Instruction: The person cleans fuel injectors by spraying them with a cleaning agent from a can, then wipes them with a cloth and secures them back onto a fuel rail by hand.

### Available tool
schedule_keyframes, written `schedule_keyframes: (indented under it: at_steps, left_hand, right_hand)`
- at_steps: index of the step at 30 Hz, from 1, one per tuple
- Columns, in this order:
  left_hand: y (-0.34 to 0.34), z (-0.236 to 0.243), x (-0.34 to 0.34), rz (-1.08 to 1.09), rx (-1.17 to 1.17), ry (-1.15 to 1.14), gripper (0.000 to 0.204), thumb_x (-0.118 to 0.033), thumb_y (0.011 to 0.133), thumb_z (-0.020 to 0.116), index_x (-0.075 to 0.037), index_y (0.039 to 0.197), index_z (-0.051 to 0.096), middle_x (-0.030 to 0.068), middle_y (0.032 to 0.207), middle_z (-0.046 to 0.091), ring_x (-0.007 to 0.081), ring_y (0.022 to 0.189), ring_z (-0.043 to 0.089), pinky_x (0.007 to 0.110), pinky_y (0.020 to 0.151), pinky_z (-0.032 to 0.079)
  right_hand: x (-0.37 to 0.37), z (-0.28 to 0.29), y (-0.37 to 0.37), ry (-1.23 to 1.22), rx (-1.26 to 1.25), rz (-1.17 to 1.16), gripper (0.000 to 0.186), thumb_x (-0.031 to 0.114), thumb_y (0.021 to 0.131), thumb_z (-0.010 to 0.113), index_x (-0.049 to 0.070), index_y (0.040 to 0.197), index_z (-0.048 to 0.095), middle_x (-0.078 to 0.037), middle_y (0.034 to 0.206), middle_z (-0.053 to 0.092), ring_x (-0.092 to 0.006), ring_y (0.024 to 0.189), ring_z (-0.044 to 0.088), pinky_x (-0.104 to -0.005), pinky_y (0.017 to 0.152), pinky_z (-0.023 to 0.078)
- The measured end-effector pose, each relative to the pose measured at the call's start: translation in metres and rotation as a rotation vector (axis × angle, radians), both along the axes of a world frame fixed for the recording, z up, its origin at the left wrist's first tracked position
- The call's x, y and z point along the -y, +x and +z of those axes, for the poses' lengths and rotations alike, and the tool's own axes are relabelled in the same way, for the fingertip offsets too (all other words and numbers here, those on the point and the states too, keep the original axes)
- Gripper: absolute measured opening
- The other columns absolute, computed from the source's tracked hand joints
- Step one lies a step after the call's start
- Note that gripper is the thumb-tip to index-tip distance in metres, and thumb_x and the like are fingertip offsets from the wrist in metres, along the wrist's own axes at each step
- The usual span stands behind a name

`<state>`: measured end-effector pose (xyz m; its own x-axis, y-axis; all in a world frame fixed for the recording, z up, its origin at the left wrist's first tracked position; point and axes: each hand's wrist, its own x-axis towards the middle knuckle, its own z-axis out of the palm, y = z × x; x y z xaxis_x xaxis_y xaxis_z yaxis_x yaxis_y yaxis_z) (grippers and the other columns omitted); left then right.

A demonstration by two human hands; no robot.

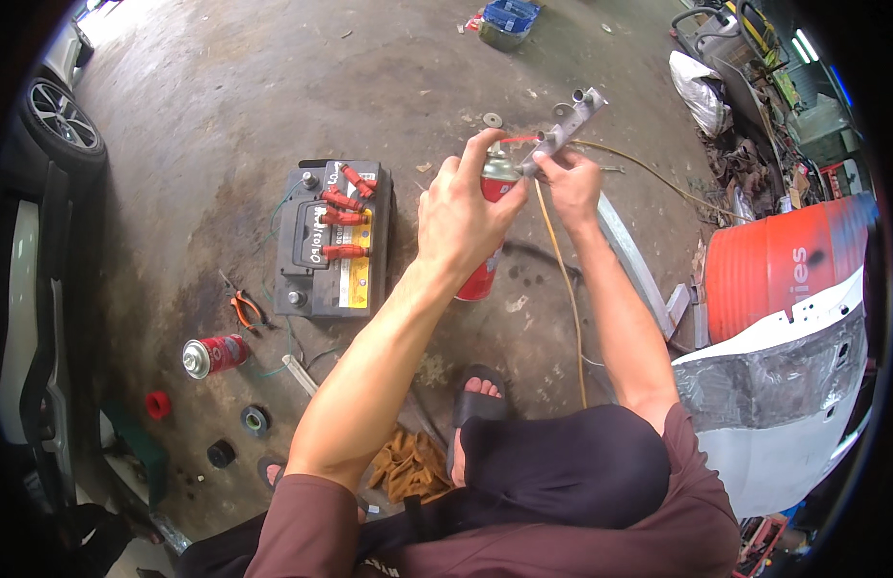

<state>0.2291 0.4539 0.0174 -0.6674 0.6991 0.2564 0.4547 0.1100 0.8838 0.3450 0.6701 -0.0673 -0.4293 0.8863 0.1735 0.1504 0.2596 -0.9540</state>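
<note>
My left hand (463, 214) is wrapped round a red spray can (479, 279), with the index finger bent over its top. A thin red straw runs from the nozzle toward a grey metal fuel rail (568, 127) with short round ports. My right hand (571, 183) pinches the rail at its near end and holds it tilted, up and away to the right. Left of the can stands a black car battery (294, 275). Several red fuel injectors (344, 218) lie on top of it. Whether spray comes out cannot be made out.
Orange-handled pliers (244, 308), a second spray can (216, 356) and tape rolls (255, 421) lie at left, near a parked car's wheel (66, 118). A yellow hose (564, 279) and metal bar (631, 252) cross the right. Beyond stand a red drum (764, 275) and car panel (769, 414).
</note>
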Motion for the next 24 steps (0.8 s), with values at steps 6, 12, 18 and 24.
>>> schedule_keyframes:
  at_steps: [6, 12, 18, 24]
  left_hand:
    - [0.0, -0.007, 0.0, -0.005, 0.036, -0.014, 0.061, -0.032, 0.089, 0.084, -0.015, 0.143, 0.06, 0.0224, 0.114, 0.076, 0.0397, 0.107, 0.075, 0.048, 0.093, 0.057]
    - [-0.004, -0.008, -0.005, 0.006, 0.053, 0.006, 0.061, -0.032, 0.089, 0.084, -0.013, 0.142, 0.061, 0.0225, 0.11, 0.077, 0.0388, 0.103, 0.077, 0.047, 0.091, 0.058]
    - [-0.003, -0.011, -0.007, 0.016, 0.046, 0.009, 0.062, -0.033, 0.089, 0.084, -0.013, 0.143, 0.061, 0.022, 0.107, 0.078, 0.0368, 0.102, 0.077, 0.046, 0.091, 0.058]
    - [-0.018, 0.002, -0.003, 0.09, 0.118, 0.12, 0.062, -0.031, 0.092, 0.084, -0.014, 0.146, 0.059, 0.0171, 0.103, 0.079, 0.0254, 0.092, 0.078, 0.04, 0.085, 0.06]
  right_hand:
    - [0.013, 0.01, -0.006, 0.067, 0.155, -0.006, 0.031, 0.025, 0.09, 0.08, -0.003, 0.103, 0.082, -0.01, 0.087, 0.082, -0.014, 0.079, 0.075, -0.0313, 0.074, 0.057]
    - [0.018, 0.013, -0.007, 0.11, 0.217, -0.021, 0.033, 0.027, 0.089, 0.08, -0.001, 0.106, 0.083, -0.012, 0.089, 0.082, -0.0168, 0.082, 0.077, -0.0339, 0.076, 0.058]
    - [0.013, 0.006, -0.006, 0.155, 0.215, -0.027, 0.034, 0.028, 0.088, 0.081, -0.001, 0.108, 0.083, -0.015, 0.091, 0.083, -0.0205, 0.082, 0.078, -0.0354, 0.077, 0.058]
    - [0.018, 0.02, -0.005, 0.214, 0.375, -0.109, 0.034, 0.026, 0.09, 0.08, -0.001, 0.11, 0.082, -0.013, 0.092, 0.082, -0.0189, 0.083, 0.077, -0.0347, 0.079, 0.058]
